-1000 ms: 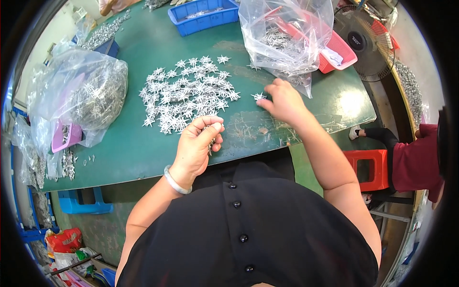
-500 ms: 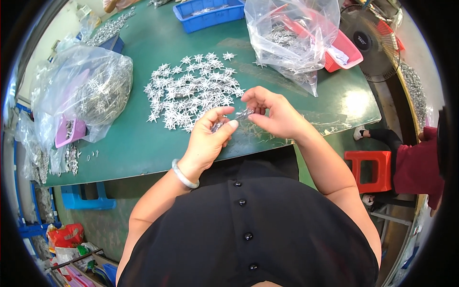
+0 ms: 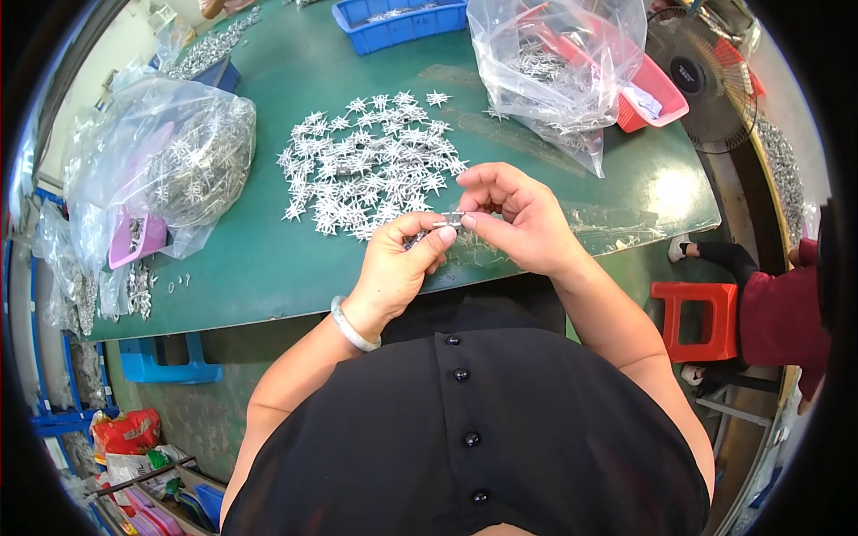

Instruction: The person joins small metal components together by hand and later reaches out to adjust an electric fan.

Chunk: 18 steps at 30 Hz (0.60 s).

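Just in front of the table's near edge, my left hand (image 3: 393, 263) and my right hand (image 3: 520, 221) meet fingertip to fingertip. Between them is a small silver spiky metal piece (image 3: 453, 218), pinched by thumb and finger on each side. More silver metal shows under the curled fingers of my left hand, too covered to make out. A pale bangle (image 3: 354, 325) circles my left wrist. Right beyond my hands, a wide heap of silver spiky metal pieces (image 3: 371, 161) is spread on the green table (image 3: 295, 277).
Clear plastic bags of metal pieces stand left (image 3: 201, 161) and far right (image 3: 554, 80). A pink basket (image 3: 661, 98), a blue bin (image 3: 402, 31) and a fan (image 3: 702, 80) are farther back. A red stool (image 3: 693, 322) and a seated person (image 3: 782, 304) are at right.
My hands have come closer together, and the small metal piece now bridges the fingertips of both. The whole view has shifted slightly, while the heap looks unchanged.
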### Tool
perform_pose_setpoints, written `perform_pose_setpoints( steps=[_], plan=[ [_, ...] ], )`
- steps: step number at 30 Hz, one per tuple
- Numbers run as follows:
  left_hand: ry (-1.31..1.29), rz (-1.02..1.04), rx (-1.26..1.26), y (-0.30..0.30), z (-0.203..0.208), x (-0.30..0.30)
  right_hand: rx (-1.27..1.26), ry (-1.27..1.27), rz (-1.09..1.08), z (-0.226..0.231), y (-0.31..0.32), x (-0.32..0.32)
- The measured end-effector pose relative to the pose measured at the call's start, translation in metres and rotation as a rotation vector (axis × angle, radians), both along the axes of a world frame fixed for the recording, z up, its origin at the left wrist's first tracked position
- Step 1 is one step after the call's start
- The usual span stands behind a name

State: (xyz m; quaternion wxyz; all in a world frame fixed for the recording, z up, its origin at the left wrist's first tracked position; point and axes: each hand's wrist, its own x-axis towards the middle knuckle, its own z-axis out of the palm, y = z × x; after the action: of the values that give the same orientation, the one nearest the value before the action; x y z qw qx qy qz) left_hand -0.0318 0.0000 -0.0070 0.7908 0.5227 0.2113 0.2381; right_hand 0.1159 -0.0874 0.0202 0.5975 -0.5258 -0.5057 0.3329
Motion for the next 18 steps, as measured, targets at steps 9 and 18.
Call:
perform_pose_setpoints(
  steps=[9, 18],
  plan=[
    [0.012, 0.126, 0.497, 0.002, -0.001, -0.002, -0.152, 0.062, 0.022, -0.001, -0.003, 0.002],
    [-0.001, 0.183, 0.813, 0.001, 0.009, -0.004, -0.179, 0.205, 0.065, -0.009, -0.001, 0.004]
  ],
)
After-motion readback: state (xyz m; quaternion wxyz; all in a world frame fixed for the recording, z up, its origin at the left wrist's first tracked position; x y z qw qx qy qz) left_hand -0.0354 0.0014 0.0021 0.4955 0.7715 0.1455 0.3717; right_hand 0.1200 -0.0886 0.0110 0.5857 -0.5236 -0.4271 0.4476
